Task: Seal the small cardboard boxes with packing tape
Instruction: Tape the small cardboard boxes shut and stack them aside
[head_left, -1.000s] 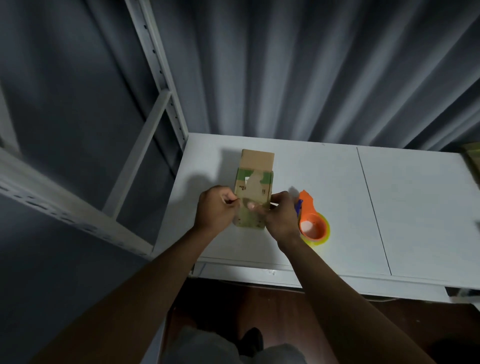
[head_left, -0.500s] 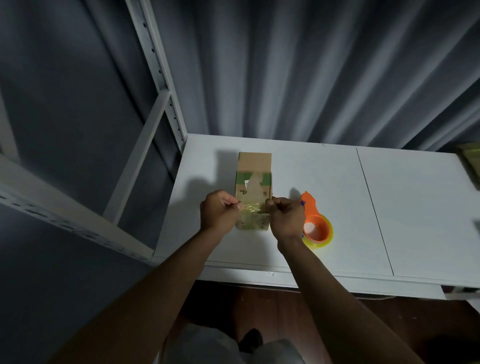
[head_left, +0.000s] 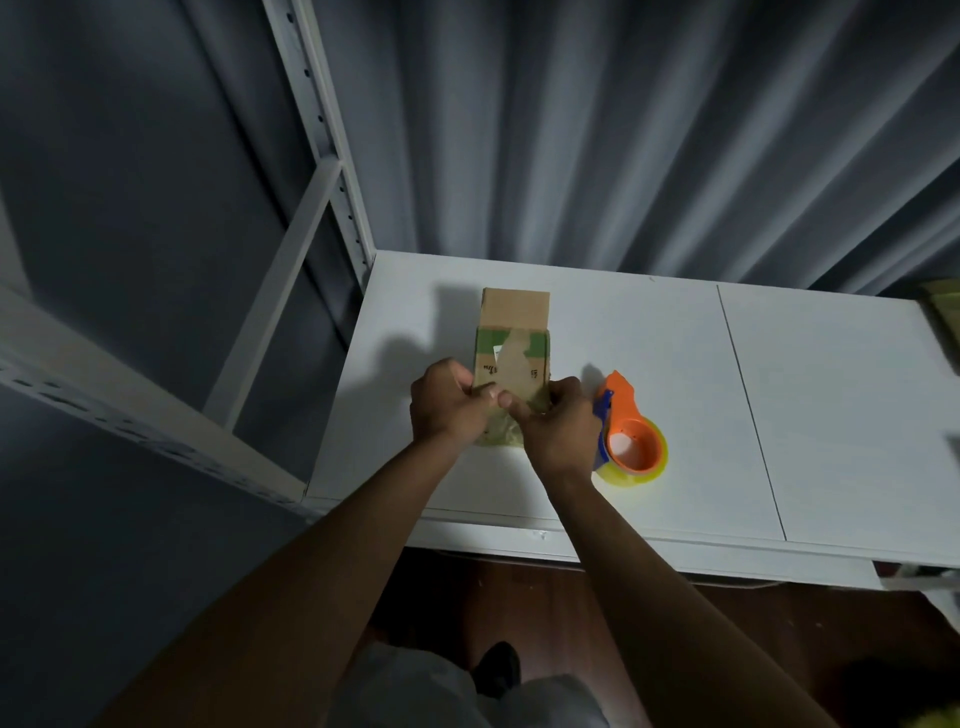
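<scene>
A small brown cardboard box (head_left: 514, 338) with a green band and torn label lies on the white table (head_left: 675, 364), its far flap open. My left hand (head_left: 447, 405) and my right hand (head_left: 558, 426) meet over the box's near end, both pinching a clear strip of packing tape (head_left: 501, 434) that hangs between them in front of the box. The fingertips touch each other. Just right of my right hand lies an orange tape dispenser (head_left: 631, 436) with a yellowish roll and a blue blade guard.
A white metal shelf frame (head_left: 322, 156) rises at the table's back left corner. Grey curtains hang behind the table. A seam (head_left: 748, 405) splits the tabletop. A greenish object (head_left: 943, 306) peeks in at the far right edge.
My hands have come together over the box's near end, so the stretched tape strip between them has slackened and bunched. The box and dispenser stay put.
</scene>
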